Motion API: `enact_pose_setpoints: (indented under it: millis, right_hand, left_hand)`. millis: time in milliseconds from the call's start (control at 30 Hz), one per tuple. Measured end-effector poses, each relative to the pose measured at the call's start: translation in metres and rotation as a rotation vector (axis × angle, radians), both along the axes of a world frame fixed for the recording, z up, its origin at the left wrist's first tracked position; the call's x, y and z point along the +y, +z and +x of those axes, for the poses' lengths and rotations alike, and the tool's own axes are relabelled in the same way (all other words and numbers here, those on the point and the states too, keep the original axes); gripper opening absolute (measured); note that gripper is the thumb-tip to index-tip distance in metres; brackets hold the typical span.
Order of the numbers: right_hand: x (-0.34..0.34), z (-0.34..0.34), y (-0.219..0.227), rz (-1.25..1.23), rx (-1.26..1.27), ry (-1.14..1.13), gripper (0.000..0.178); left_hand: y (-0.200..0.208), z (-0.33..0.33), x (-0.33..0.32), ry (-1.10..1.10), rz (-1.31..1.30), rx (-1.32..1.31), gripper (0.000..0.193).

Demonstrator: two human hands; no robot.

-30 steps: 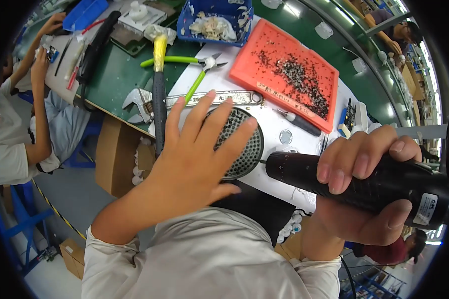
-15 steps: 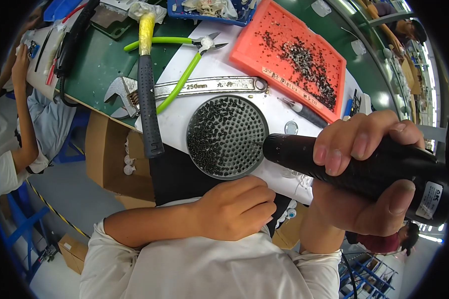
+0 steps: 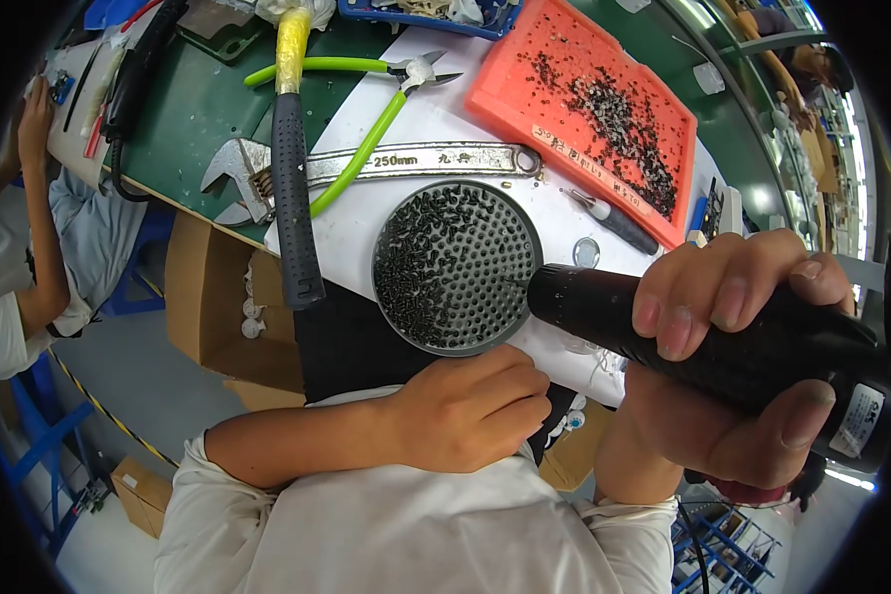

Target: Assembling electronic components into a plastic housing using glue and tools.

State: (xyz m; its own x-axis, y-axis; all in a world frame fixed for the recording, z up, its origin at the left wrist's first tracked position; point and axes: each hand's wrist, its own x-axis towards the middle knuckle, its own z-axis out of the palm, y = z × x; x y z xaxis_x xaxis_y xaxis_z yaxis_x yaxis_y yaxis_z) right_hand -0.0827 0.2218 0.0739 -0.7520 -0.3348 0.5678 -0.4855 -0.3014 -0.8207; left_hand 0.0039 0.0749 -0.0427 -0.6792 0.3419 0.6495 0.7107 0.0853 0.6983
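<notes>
My right hand (image 3: 733, 327) is wrapped round a black electric screwdriver (image 3: 589, 300), whose tip points left over a round grey perforated dish (image 3: 493, 230). Small black screws (image 3: 411, 272) lie heaped in the dish's left part; its right part shows rows of holes. My left hand (image 3: 470, 408) is curled closed just below the dish's near rim, and whatever its fingers may hold is hidden. Beyond the dish lie an adjustable wrench (image 3: 366, 160), green-handled cutters (image 3: 361, 163) and a hammer (image 3: 292, 198) with a black grip, lying across the wrench.
A red tray (image 3: 505, 104) with scattered small dark parts stands at the far right. A blue bin (image 3: 431, 17) is at the back. A dark-handled tool (image 3: 619, 223) lies beside the tray. Below the table edge is an open cardboard box (image 3: 190, 297). Another person's arm (image 3: 45, 198) is at left.
The view has shifted slightly, so the table things sit a little differently in the picture. Both hands keep their places, the screwdriver tip still over the dish.
</notes>
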Motion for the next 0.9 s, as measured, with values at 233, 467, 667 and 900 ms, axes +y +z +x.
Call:
enact_pose_setpoints:
  millis: [233,467,667,900]
  right_hand:
    - [-0.006,0.004,-0.004,-0.040,-0.007,-0.057,0.057]
    - [0.009,0.021,0.028,-0.221,-0.046,-0.178,0.055]
    - [0.050,0.034,0.056,-0.212,0.012,-0.327,0.056]
    - [0.071,0.037,0.053,-0.182,0.012,-0.350,0.067]
  left_hand:
    - [0.001,-0.001,0.000,0.003,-0.002,0.000,0.033]
    - [0.007,0.002,0.005,0.062,0.135,0.158,0.031]
    - [0.036,-0.016,0.009,0.289,-0.187,0.084,0.041]
    - [0.051,-0.033,0.021,0.252,-0.380,-0.087,0.065]
